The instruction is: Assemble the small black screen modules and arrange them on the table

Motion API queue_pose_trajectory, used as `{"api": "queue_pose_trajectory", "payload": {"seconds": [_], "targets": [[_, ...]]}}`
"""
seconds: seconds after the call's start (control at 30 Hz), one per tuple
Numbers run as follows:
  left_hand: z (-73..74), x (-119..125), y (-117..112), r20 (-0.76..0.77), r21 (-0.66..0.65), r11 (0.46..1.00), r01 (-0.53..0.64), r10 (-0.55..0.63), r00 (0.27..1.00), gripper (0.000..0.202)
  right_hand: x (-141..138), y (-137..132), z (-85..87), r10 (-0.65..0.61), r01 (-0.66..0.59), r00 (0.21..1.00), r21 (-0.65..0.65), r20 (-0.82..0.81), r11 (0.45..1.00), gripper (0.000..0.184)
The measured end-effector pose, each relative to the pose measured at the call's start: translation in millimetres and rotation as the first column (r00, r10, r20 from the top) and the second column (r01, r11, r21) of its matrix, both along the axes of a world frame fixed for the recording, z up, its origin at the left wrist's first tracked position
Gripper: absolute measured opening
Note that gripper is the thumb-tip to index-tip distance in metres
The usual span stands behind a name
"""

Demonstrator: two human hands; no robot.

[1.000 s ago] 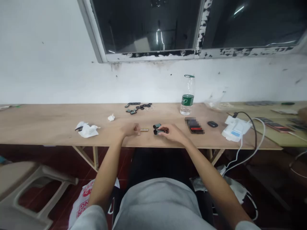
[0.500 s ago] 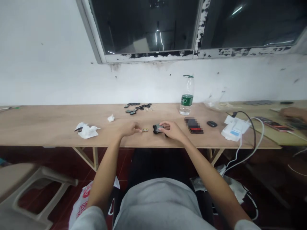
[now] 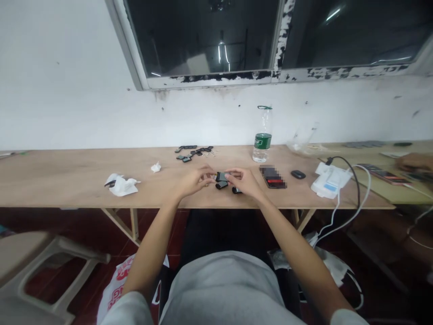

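Observation:
Above the front edge of the wooden table (image 3: 67, 169), my two hands meet at a small black and grey casing (image 3: 221, 176). My right hand (image 3: 242, 181) pinches the casing's right end. My left hand (image 3: 194, 180) has its fingers pinched together at the casing's left end; what they hold, if anything, is too small to make out. Two more small dark parts lie on the table, one under the casing (image 3: 221, 185) and one by my right hand (image 3: 236, 191). The short row of brass pieces seen earlier is out of sight.
A heap of small black parts (image 3: 194, 151) lies at the table's back, with a water bottle (image 3: 263, 136) to its right. Crumpled tissues (image 3: 121, 184), a phone (image 3: 274, 178), a white charger with cables (image 3: 329, 183) and another person's hand (image 3: 414, 161) far right are also in view.
My right hand lifted the casing off the table. My left hand left the spot by the brass pieces and moved right to meet it. The camera shifted slightly.

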State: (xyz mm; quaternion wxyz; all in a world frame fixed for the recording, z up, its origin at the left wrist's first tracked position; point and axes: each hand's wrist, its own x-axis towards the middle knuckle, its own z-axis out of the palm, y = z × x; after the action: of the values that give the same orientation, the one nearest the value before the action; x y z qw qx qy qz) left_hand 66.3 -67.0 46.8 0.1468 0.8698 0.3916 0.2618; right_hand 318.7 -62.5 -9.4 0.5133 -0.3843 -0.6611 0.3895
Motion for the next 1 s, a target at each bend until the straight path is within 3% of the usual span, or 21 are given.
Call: {"api": "queue_pose_trajectory", "payload": {"seconds": [0.27, 0.4, 0.53, 0.67, 0.73, 0.9, 1.0], "targets": [[-8.7, 13.9, 1.6, 0.0, 0.091, 0.995, -0.041, 0.041, 0.999, 0.029, -3.6, -2.0, 0.3, -0.015, 0.014, 0.999, -0.012, -0.031, 1.0, 0.041], [-10.9, 19.0, 4.0, 0.081, 0.08, 0.992, -0.1, 0.093, 0.992, 0.021, -4.1, -1.0, 0.7, 0.002, -0.003, 0.999, -0.026, -0.043, 1.0, 0.039], [-18.4, 19.9, 11.5, 0.285, -0.089, 0.989, -0.121, 0.142, 0.948, 0.03, -2.7, -1.9, 2.8, 0.022, -0.023, 0.999, -0.014, -0.025, 1.0, 0.039], [-27.7, 18.3, 18.9, 0.412, -0.337, 0.942, -0.011, 0.158, 0.898, 0.043, -1.9, -3.4, 4.2, 0.069, -0.068, 0.998, 0.007, -0.006, 0.998, 0.036], [-29.4, 18.3, 19.8, 0.432, -0.364, 0.931, 0.029, 0.141, 0.891, 0.046, -2.1, -3.1, 3.6, 0.085, -0.085, 0.996, 0.012, 0.01, 0.996, 0.032], [-25.3, 24.1, 13.1, 0.265, -0.152, 0.988, 0.027, 0.015, 0.964, 0.043, -5.7, 2.6, -3.5, 0.08, -0.08, 0.996, -0.003, 0.033, 0.997, 0.024], [-26.1, 29.8, 10.6, 0.062, -0.038, 0.998, -0.05, 0.053, 0.997, 0.04, -5.2, 7.0, -6.9, 0.074, -0.07, 0.991, -0.036, 0.107, 0.997, 0.024]]}}
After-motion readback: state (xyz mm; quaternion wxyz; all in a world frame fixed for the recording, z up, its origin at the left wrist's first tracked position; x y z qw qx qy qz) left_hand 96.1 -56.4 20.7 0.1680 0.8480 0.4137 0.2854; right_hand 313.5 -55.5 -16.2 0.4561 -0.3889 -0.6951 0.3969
